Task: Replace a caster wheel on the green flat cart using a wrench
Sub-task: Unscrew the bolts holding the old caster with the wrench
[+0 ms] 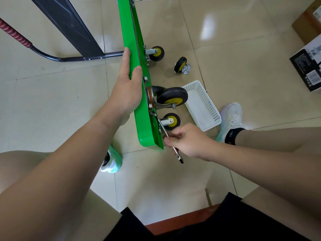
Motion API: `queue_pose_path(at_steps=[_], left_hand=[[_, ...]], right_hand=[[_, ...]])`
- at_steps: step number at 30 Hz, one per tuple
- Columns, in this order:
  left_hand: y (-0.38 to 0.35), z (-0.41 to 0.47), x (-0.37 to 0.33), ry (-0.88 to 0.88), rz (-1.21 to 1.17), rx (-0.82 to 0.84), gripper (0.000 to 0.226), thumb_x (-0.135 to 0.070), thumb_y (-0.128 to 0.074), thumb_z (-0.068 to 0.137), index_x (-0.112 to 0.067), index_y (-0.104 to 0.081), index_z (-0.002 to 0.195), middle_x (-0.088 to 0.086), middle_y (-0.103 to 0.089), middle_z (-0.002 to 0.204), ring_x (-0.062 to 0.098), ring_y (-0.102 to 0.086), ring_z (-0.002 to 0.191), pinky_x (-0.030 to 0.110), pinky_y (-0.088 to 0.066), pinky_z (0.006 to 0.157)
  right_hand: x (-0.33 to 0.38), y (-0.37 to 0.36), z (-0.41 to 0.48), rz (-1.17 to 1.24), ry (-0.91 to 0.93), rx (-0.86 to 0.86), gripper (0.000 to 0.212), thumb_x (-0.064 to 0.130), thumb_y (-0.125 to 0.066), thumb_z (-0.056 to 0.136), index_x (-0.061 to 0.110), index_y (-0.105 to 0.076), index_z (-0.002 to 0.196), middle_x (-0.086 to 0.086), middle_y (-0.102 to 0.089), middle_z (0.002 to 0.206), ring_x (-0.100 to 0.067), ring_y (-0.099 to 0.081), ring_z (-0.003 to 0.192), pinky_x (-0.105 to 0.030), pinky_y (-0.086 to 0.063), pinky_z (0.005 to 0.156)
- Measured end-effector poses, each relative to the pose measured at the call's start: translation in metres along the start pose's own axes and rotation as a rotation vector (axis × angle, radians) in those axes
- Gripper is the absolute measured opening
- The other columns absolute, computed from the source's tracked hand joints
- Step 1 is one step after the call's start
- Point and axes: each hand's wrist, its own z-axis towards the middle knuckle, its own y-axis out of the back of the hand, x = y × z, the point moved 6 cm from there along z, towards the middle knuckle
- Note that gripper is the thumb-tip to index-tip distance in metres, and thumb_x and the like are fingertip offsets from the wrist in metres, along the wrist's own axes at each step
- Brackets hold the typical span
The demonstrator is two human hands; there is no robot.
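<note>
1. The shaft of the wrench is pinched between the thumb and curled fingers of the right hand, close to the near lower corner of the cart.
2. The wrench's far end is set against the underside of the deck, just below the large mounted caster; which bolt it sits on cannot be told. Its free end sticks out below the hand.
3. The upper rim of the green flat cart is clasped by the left hand. The fingers are laid straight along the deck's top face and the thumb is hooked over the edge.
4. The cart is stood on its side on the tiled floor, with its underside turned to the right.
5. Two further casters are seen fixed to that underside: a small one beside the wrench and another farther along the deck.
6. A loose caster is lying on the floor, apart from the cart.
7. A white perforated basket is placed near the right shoe.
8. The cart's black handle with a red grip is stretched out to the left, and cardboard boxes are seen at the right edge.
</note>
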Motion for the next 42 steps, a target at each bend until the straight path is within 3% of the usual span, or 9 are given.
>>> queue_pose_path(at_steps=[6, 13, 17, 24, 27, 31, 36, 39, 42], left_hand=[[0.000, 0.001, 0.002, 0.003, -0.012, 0.005, 0.065, -0.042, -0.035, 0.104, -0.052, -0.005, 0.161, -0.020, -0.040, 0.159, 0.006, -0.054, 0.134, 0.038, -0.044, 0.115], [0.001, 0.001, 0.002, -0.005, -0.003, 0.002, 0.065, -0.041, -0.034, 0.105, -0.050, -0.005, 0.162, -0.020, -0.038, 0.161, 0.006, -0.052, 0.136, 0.039, -0.043, 0.116], [0.002, 0.002, 0.003, -0.006, -0.014, 0.002, 0.066, -0.040, -0.035, 0.105, -0.049, -0.005, 0.162, -0.023, -0.038, 0.159, 0.003, -0.051, 0.136, 0.038, -0.042, 0.117], [0.002, 0.001, 0.000, -0.021, 0.000, -0.003, 0.065, -0.039, -0.035, 0.106, -0.047, -0.006, 0.163, -0.023, -0.038, 0.160, 0.000, -0.052, 0.133, 0.034, -0.042, 0.117], [0.002, 0.000, -0.001, -0.026, 0.004, -0.005, 0.063, -0.036, -0.035, 0.109, -0.048, -0.006, 0.163, -0.022, -0.039, 0.160, -0.008, -0.060, 0.116, 0.027, -0.049, 0.103], [0.001, 0.000, -0.002, -0.023, 0.000, -0.012, 0.062, -0.035, -0.034, 0.110, -0.048, -0.006, 0.163, -0.022, -0.040, 0.158, -0.003, -0.060, 0.116, 0.030, -0.051, 0.104], [0.000, 0.000, -0.002, -0.020, 0.003, -0.004, 0.063, -0.037, -0.034, 0.108, -0.047, -0.005, 0.163, -0.022, -0.038, 0.159, -0.001, -0.057, 0.126, 0.033, -0.047, 0.110], [0.000, 0.000, -0.002, -0.016, 0.014, -0.008, 0.062, -0.033, -0.033, 0.110, -0.045, -0.005, 0.164, -0.025, -0.039, 0.155, -0.008, -0.056, 0.120, 0.026, -0.045, 0.107], [0.001, 0.000, -0.002, -0.014, 0.014, -0.015, 0.063, -0.035, -0.034, 0.109, -0.045, -0.006, 0.164, -0.023, -0.039, 0.156, -0.001, -0.055, 0.128, 0.032, -0.045, 0.113]], right_hand=[[-0.002, -0.006, 0.003, 0.042, -0.014, 0.055, 0.025, 0.029, -0.065, 0.097, 0.021, -0.074, 0.074, 0.008, -0.073, 0.067, -0.009, -0.070, 0.062, -0.023, -0.052, 0.073], [-0.011, -0.008, 0.023, -0.129, 0.011, 0.067, 0.019, 0.032, -0.069, 0.094, 0.032, -0.073, 0.075, 0.011, -0.071, 0.068, -0.002, -0.063, 0.064, -0.016, -0.043, 0.061], [-0.017, -0.010, 0.044, -0.192, 0.028, 0.074, 0.015, 0.030, -0.071, 0.093, 0.026, -0.078, 0.105, 0.019, -0.066, 0.077, 0.001, -0.058, 0.076, -0.013, -0.040, 0.065], [-0.018, -0.011, 0.074, -0.156, -0.018, 0.002, 0.018, 0.011, -0.078, 0.085, 0.015, -0.080, 0.103, -0.004, -0.075, 0.091, -0.022, -0.069, 0.085, -0.028, -0.053, 0.074], [-0.015, -0.007, 0.081, -0.017, -0.070, -0.015, 0.022, -0.002, -0.075, 0.084, 0.005, -0.078, 0.105, -0.008, -0.073, 0.094, -0.008, -0.063, 0.071, -0.012, -0.047, 0.060], [-0.010, -0.003, 0.081, -0.090, -0.010, -0.011, 0.021, 0.001, -0.076, 0.084, 0.007, -0.079, 0.104, -0.005, -0.073, 0.090, -0.003, -0.059, 0.069, -0.005, -0.041, 0.059], [-0.019, -0.001, 0.063, -0.294, 0.009, 0.067, 0.017, 0.012, -0.072, 0.090, 0.013, -0.078, 0.106, 0.011, -0.065, 0.077, -0.006, -0.056, 0.073, -0.017, -0.044, 0.071], [-0.020, 0.001, 0.045, -0.381, -0.024, 0.097, 0.023, 0.023, -0.070, 0.092, 0.014, -0.076, 0.113, -0.003, -0.073, 0.101, -0.019, -0.063, 0.093, -0.031, -0.051, 0.088], [-0.013, -0.002, 0.027, -0.330, -0.031, 0.096, 0.022, 0.027, -0.070, 0.093, 0.018, -0.077, 0.111, -0.003, -0.075, 0.100, -0.020, -0.066, 0.095, -0.027, -0.050, 0.085]])
